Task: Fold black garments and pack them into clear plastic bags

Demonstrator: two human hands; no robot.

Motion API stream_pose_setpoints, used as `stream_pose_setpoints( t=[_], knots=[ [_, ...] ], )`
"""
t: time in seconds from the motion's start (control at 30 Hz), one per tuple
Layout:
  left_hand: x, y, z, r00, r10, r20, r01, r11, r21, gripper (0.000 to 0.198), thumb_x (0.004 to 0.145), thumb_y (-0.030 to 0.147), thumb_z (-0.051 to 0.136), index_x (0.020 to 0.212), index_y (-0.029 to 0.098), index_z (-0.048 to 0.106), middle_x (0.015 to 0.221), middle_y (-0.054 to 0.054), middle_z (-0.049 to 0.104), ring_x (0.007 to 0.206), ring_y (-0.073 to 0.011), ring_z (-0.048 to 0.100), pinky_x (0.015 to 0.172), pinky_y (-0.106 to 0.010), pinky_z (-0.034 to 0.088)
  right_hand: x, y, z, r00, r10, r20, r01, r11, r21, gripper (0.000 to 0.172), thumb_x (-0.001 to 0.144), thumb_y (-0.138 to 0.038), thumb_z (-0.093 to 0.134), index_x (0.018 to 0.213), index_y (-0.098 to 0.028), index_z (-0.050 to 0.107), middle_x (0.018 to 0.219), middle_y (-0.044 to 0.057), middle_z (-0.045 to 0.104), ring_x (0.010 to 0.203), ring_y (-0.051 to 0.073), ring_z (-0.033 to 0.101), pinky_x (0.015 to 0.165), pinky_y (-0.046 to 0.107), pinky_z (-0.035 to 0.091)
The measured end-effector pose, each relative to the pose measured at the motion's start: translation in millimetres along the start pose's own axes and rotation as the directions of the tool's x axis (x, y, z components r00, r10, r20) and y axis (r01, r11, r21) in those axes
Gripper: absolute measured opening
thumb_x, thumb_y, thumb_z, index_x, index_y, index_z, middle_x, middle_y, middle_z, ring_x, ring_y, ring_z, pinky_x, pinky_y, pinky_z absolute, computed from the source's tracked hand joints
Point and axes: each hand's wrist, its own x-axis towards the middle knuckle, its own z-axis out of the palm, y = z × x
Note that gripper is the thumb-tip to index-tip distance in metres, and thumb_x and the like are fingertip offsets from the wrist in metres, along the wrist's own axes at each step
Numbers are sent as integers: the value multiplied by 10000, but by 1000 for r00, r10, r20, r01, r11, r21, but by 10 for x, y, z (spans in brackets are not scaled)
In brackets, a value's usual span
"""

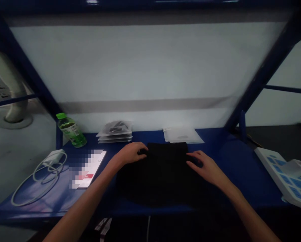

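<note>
Lying on the tabletop, the cloth seems soft and light, best held by its sides, where left hand and right hand curl, grip too dark to tell.

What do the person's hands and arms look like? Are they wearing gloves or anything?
No gloves! The left hand and right hand are both bare. The left forearm and right forearm look slim and bare too, with no sleeves showing. I see no watch or bracelet, but it's too dim to spot tiny marks.
</note>
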Motion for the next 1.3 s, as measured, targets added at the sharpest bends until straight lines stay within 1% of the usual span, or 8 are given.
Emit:
stream_pose_setpoints(
  t=[0.33, 0.53, 0.7, 0.87, 1.0, 1.1, 1.17, 1.3],
  knots=[
    [328, -58, 7, 990, -94, -106, 78, 986, -149, 301, 910, 275, 504, 1145, 225, 686, 1019, -52, 732, 911, -214, 676, 830, -329, 506, 438, 132, 3, 967, 245, -75, -214, 933, 289, 350, 830, -563, 601, 840, -214, 621, 760, 33, 707, 702, 214, 654, 633, 318, 486],
    [597, -196, 218, 967, -203, -155, 198, 979, -44, 288, 852, 213, 539, 1108, 197, 668, 784, -26, 709, 748, -197, 674, 710, -291, 497, 674, 242, 121, 948, 315, -54, -307, 945, 114, 328, 748, -535, 659, 716, -221, 572, 564, -8, 618, 524, 177, 567, 494, 280, 385],
    [586, -224, 355, 953, -236, -188, 248, 968, 44, 243, 873, 248, 567, 1099, 218, 653, 786, -33, 694, 739, -213, 668, 675, -287, 475, 650, 269, 223, 957, 284, -58, -283, 959, 29, 271, 747, -481, 681, 732, -228, 583, 599, 0, 617, 552, 192, 588, 513, 292, 403],
    [425, -103, 310, 949, -186, -255, 215, 973, 90, 254, 951, 286, 497, 1162, 208, 614, 1048, -83, 688, 939, -242, 654, 805, -335, 485, 570, 173, 205, 968, 215, -126, -225, 971, -74, 371, 802, -475, 642, 1067, -217, 615, 855, 65, 677, 761, 256, 654, 653, 359, 494],
    [174, 78, 244, 970, -65, -234, 96, 988, 124, 260, 987, 301, 452, 1147, 218, 640, 1137, -75, 672, 1064, -245, 612, 914, -362, 473, 509, -111, 191, 976, -31, -215, -12, 981, -195, 328, 907, -424, 538, 1127, -194, 616, 1093, 135, 658, 1067, 315, 607, 891, 469, 498],
    [-85, 185, 285, 984, 27, -174, -4, 991, 131, 332, 1005, 348, 439, 1257, 216, 609, 1284, -82, 626, 1205, -246, 558, 1036, -382, 423, 404, -365, 235, 985, -172, -29, 168, 981, -96, 259, 948, -403, 515, 1092, -240, 655, 1170, 95, 672, 1123, 270, 608, 968, 452, 494],
    [-259, 216, 346, 991, 10, -135, 9, 990, 141, 446, 1008, 430, 431, 1394, 224, 514, 1458, -94, 499, 1363, -271, 431, 1127, -425, 338, 307, -493, 279, 978, -200, 67, 203, 978, -52, 354, 956, -452, 510, 1226, -256, 630, 1353, 88, 597, 1278, 271, 525, 1062, 468, 438],
    [-525, 207, 455, 998, -56, -29, 60, 982, 177, 668, 980, 603, 392, 1552, 287, 259, 1622, -84, 210, 1488, -332, 174, 1182, -541, 198, 122, -607, 335, 946, -184, 265, 210, 975, -70, 646, 942, -595, 468, 1515, -323, 345, 1602, 48, 294, 1476, 289, 231, 1172, 536, 275]
  ],
)
